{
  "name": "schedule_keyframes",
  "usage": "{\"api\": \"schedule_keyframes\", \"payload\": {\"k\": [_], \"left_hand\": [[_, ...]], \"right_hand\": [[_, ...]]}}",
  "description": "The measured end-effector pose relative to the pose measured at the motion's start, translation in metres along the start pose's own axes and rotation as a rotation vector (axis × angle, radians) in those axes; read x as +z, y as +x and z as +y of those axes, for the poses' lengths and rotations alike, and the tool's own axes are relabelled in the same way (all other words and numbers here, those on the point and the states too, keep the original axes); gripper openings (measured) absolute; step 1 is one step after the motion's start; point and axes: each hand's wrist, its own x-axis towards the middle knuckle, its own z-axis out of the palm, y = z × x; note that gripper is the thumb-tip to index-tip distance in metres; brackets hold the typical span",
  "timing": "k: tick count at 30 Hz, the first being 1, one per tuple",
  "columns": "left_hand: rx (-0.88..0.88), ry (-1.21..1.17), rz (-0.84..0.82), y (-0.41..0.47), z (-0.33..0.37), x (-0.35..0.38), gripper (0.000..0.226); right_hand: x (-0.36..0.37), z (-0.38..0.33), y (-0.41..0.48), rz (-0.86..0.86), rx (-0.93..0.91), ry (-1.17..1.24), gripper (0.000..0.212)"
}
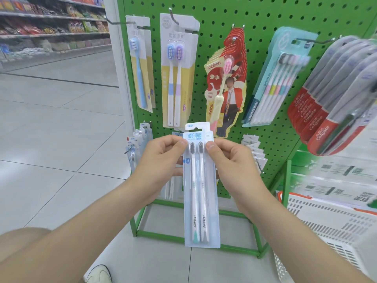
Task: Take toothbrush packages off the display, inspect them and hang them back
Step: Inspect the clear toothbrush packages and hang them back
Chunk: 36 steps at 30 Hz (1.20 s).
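Both hands point(163, 158) point(230, 160) pinch the upright toothbrush package point(201, 193).

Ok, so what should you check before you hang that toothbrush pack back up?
1. Grip: left hand and right hand both pinch the toothbrush pack near its top: ok.
2. Hang tab clear of the fingers: ok.
3. Pack upright, with its front toward the camera: ok.
4. Both brushes sealed inside, front looks intact: ok. Back of the pack: cannot tell.
5. Free hook on the pegboard behind the pack: hidden by pack and hands, cannot tell.
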Motion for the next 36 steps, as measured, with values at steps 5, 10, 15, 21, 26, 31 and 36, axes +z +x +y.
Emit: {"api": "schedule_keyframes", "payload": {"k": [5, 10, 15, 21, 26, 31, 36], "left_hand": [[-0.017, -0.01, 0.063, 0.0, 0.001, -0.002, 0.021], [-0.089, -0.045, 0.121, -0.001, 0.006, -0.005, 0.027], [-0.174, -0.1, 0.076, -0.01, 0.018, -0.003, 0.029], [-0.251, -0.091, 0.147, -0.014, 0.024, -0.005, 0.031], [-0.288, -0.053, 0.112, -0.021, 0.031, -0.004, 0.043], [-0.259, -0.003, 0.077, -0.027, 0.038, -0.006, 0.038], [-0.269, -0.149, 0.091, -0.032, 0.036, -0.008, 0.043]], "right_hand": [[-0.001, -0.004, -0.001, -0.018, 0.081, 0.004, 0.015], [-0.001, -0.009, -0.005, -0.036, 0.215, 0.163, 0.011], [0.006, -0.012, -0.009, -0.08, 0.329, 0.351, 0.019], [0.004, -0.017, -0.015, -0.162, 0.402, 0.487, 0.024], [0.009, -0.015, -0.015, -0.154, 0.402, 0.554, 0.045], [0.009, -0.016, -0.016, -0.127, 0.393, 0.651, 0.041], [0.008, -0.023, -0.022, -0.158, 0.447, 0.744, 0.016]]}}
